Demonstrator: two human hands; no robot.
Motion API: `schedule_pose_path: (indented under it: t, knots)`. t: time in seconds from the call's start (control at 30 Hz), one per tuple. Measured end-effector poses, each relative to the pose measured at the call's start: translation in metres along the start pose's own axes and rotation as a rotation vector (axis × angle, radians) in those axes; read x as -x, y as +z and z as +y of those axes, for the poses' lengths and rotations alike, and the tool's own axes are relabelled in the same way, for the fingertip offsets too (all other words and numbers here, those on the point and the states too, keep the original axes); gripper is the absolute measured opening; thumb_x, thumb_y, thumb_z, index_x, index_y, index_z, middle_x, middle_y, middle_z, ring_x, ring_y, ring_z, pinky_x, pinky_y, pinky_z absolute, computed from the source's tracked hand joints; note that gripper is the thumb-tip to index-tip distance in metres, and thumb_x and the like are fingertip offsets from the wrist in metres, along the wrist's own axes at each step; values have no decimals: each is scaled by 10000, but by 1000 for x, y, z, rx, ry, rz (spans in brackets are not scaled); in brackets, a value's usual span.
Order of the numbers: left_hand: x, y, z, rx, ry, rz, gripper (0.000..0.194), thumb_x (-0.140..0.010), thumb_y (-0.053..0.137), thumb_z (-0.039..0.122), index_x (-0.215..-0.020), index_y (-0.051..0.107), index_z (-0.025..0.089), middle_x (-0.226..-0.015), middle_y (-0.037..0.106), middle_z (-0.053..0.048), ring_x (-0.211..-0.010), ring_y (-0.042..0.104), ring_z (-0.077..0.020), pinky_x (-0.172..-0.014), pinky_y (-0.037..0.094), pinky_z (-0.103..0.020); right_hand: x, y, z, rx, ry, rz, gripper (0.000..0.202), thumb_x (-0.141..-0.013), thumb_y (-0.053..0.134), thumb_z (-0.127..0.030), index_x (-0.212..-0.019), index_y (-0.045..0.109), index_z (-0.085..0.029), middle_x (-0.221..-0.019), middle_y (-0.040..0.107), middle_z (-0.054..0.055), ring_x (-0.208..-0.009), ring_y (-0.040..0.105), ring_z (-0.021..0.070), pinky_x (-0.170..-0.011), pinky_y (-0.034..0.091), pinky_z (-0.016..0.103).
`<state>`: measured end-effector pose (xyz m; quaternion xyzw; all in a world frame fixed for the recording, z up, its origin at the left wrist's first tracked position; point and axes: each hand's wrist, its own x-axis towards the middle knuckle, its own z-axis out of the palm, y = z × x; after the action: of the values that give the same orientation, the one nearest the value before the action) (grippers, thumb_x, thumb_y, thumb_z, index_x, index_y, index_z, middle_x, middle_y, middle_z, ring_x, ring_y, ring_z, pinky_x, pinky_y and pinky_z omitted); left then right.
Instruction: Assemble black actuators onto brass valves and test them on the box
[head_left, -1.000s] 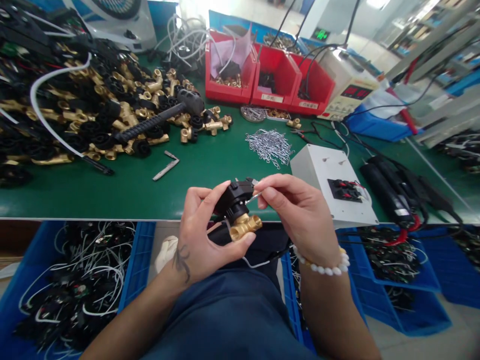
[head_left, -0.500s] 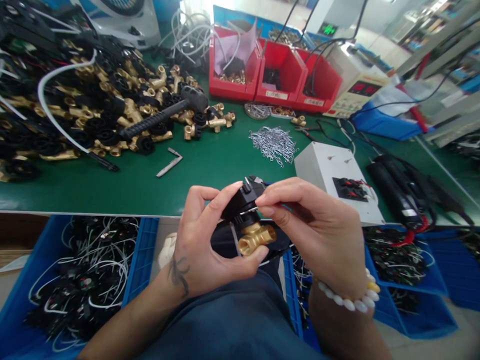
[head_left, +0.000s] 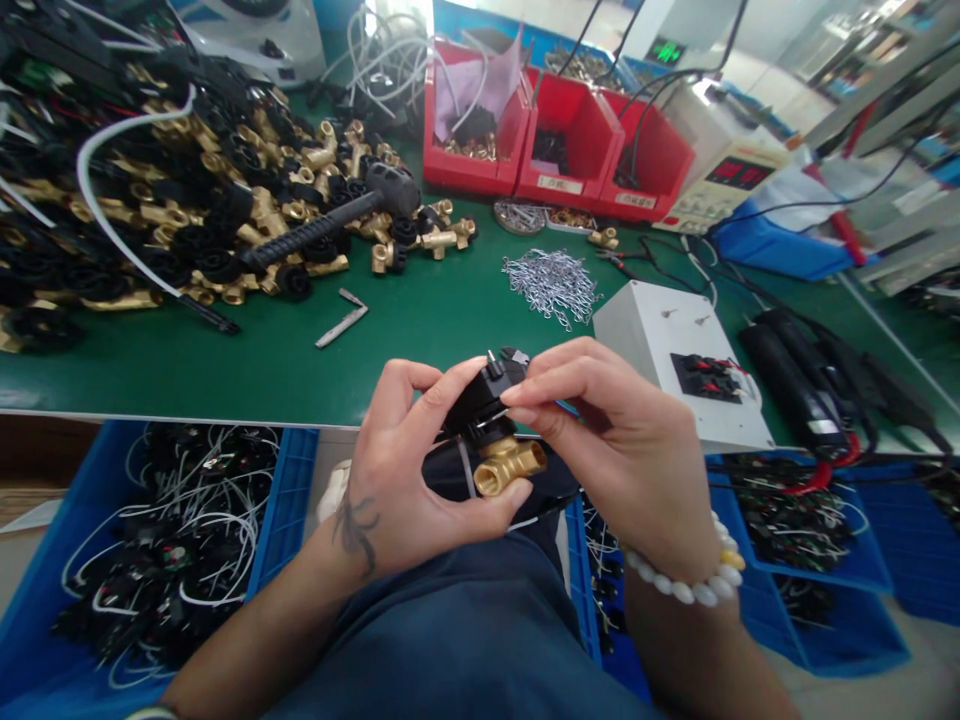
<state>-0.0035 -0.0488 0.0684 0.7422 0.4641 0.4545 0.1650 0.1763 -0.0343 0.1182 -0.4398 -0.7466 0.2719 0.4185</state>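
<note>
My left hand (head_left: pixel 409 465) grips a brass valve (head_left: pixel 508 466) with a black plastic head (head_left: pixel 474 398) on top. Its thumb presses under the brass body and its fingers lie on the black head. At the joint between head and brass, my right hand (head_left: pixel 634 450) pinches a small metal clip (head_left: pixel 495 414) between thumb and forefinger. Only a thin silvery length of that clip shows; the fingertips cover the rest. A pin stands up from the top of the black head. Beyond my hands, a pile of wire clips (head_left: pixel 551 287) lies on the green table (head_left: pixel 427 325).
Many brass valves (head_left: pixel 262 215) with black collars are heaped at left, a black hammer (head_left: pixel 322 225) on them. Red bins (head_left: pixel 566 185) stand at the back. A grey switch box (head_left: pixel 652 340) sits at right. Blue crates (head_left: pixel 289 500) of wired black parts stand below the table.
My right fingertips have shifted slightly left, closer in against the valve, and less of the metal clip shows. My left hand keeps its grip. The view has tilted slightly.
</note>
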Motion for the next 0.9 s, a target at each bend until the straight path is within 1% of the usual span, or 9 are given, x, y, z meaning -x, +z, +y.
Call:
schedule_pose_path:
  t: [0.13,0.2,0.3,0.37,0.47,0.63,0.7,0.8,0.9]
  knots:
    - [2,7,-16,24,11,-35,686,-732,793,404,-1358,568,240,-1052,544,-43,-931,597,-210,-787,607,-362,-1,7,19,-22,5,-69,98,-932,675,-154,-854,698,-208,-893,652,19,-873,644,152,-821,564,278]
    - [3,11,-23,60,-12,-52,676,-740,793,404,-1355,576,224,-1049,545,-46,-938,597,-208,-784,611,-354,-3,5,33,-19,10,-94,59,-942,692,-241,-988,721,-219,-990,656,32,-897,645,153,-845,568,285]
    - [2,17,-28,111,-107,-39,676,-748,781,421,-1362,583,218,-1079,544,-57,-987,596,-220,-769,623,-350,-3,-6,63,120,66,13,486,-940,695,-437,-1386,601,-267,-1259,605,86,-1040,642,196,-923,573,343]
    - [1,21,-31,139,-180,-26,681,-749,770,428,-1369,585,217,-1099,542,-64,-1027,593,-233,-755,632,-350,1,-14,87,358,132,68,637,-948,659,-495,-1507,501,-231,-1362,557,143,-1204,590,262,-1040,524,431]
    - [1,27,-35,164,-247,-19,683,-746,760,427,-1372,588,217,-1105,535,-67,-1054,595,-245,-757,643,-363,14,-17,115,714,224,-56,622,-966,614,-478,-1474,555,-123,-1390,538,225,-1305,513,359,-1117,439,541]
    - [4,34,-42,184,-286,-1,687,-737,764,441,-1367,592,227,-1109,526,-66,-1047,602,-243,-760,650,-378,26,-8,126,936,205,-136,490,-990,539,-415,-1363,672,-127,-1182,624,233,-1115,564,363,-977,492,524]
    - [5,35,-43,189,-280,2,688,-738,763,443,-1368,591,226,-1105,524,-66,-1049,598,-245,-761,650,-379,22,-9,120,821,265,-87,453,-986,515,-449,-1231,730,-134,-1046,651,197,-1013,591,325,-900,516,464]
    - [5,35,-44,192,-273,-15,677,-743,754,446,-1365,595,228,-1095,524,-63,-1037,590,-243,-760,650,-389,11,-24,102,299,428,-45,530,-998,420,-602,-1029,714,-162,-857,638,102,-796,614,224,-718,532,344]
    - [6,34,-45,186,-260,-18,684,-742,752,447,-1369,594,226,-1101,526,-64,-1025,585,-238,-758,650,-389,1,-42,75,-28,368,9,442,-926,578,-641,-1035,626,-215,-833,595,27,-661,565,148,-586,480,274]
